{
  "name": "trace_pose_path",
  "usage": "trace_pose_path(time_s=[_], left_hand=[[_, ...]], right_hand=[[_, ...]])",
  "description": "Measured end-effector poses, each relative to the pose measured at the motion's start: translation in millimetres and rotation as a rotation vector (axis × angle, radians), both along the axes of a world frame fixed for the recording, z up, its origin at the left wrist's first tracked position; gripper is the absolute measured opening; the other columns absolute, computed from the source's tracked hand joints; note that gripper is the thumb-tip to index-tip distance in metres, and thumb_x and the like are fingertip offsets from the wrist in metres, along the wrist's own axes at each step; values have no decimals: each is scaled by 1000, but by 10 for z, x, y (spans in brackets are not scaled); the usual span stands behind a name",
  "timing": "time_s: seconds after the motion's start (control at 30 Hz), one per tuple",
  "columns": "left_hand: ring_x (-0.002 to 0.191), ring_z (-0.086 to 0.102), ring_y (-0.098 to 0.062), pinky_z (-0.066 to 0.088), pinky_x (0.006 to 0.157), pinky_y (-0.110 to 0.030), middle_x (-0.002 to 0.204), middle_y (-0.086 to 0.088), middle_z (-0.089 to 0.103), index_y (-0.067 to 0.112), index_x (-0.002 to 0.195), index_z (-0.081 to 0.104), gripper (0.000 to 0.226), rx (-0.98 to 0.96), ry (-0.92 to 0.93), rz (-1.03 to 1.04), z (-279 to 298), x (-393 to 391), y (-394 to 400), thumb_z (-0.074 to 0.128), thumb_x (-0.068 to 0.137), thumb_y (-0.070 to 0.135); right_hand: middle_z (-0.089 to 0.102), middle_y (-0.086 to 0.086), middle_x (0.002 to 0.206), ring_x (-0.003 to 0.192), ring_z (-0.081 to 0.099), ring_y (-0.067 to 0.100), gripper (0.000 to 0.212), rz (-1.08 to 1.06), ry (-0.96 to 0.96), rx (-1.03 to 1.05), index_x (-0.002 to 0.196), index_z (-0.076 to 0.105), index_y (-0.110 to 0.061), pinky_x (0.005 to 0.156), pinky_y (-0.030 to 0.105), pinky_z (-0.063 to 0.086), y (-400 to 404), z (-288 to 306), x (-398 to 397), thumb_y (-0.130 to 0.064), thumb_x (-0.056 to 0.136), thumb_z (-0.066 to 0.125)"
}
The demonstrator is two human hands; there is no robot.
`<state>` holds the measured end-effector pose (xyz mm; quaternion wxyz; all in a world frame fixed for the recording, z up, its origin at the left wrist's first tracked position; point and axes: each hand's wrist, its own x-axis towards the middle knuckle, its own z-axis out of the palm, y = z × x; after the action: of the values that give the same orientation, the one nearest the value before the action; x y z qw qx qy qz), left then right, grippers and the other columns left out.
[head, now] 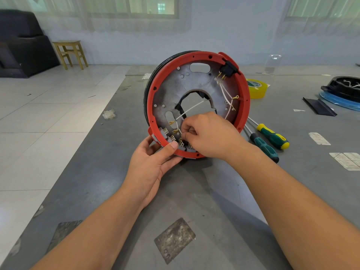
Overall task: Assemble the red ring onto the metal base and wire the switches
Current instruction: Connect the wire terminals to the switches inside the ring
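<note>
Left hand grips the red ring at its bottom rim, propping it upright on the table so the right hand can pinch 1 white wire toward the switches.

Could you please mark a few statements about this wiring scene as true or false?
1. The red ring sits on the metal base. True.
2. The left hand holds a screwdriver. False: it grips the ring's lower rim.
3. The right hand pinches a white wire near the switches. True.
4. Both screwdrivers lie left of the ring. False: they lie to its right.
5. The yellow tape lies on the table. True.
</note>
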<state>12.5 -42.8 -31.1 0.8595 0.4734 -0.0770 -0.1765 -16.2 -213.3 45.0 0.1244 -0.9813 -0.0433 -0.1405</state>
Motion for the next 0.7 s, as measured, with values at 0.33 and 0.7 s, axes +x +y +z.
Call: trace_pose_path(time_s=[0.33, 0.7], left_hand=[[107, 76, -37, 65, 81, -39, 126, -21, 73, 5, 134, 61, 57, -8, 40, 2, 23, -6, 8, 81, 80, 3], [113, 73, -44, 64, 81, -57, 130, -20, 71, 8, 137, 59, 54, -74, 90, -99, 64, -77, -4, 76, 85, 7]], right_hand=[[66, -3, 92, 83, 61, 21, 11, 30, 30, -54, 94, 66, -24, 75, 43, 56, -34, 17, 15, -26, 99, 56], [64, -1, 92, 84, 59, 22, 12, 56, 54, -83, 94, 64, -20, 76, 44, 54, -30, 38, 5, -23, 100, 54]])
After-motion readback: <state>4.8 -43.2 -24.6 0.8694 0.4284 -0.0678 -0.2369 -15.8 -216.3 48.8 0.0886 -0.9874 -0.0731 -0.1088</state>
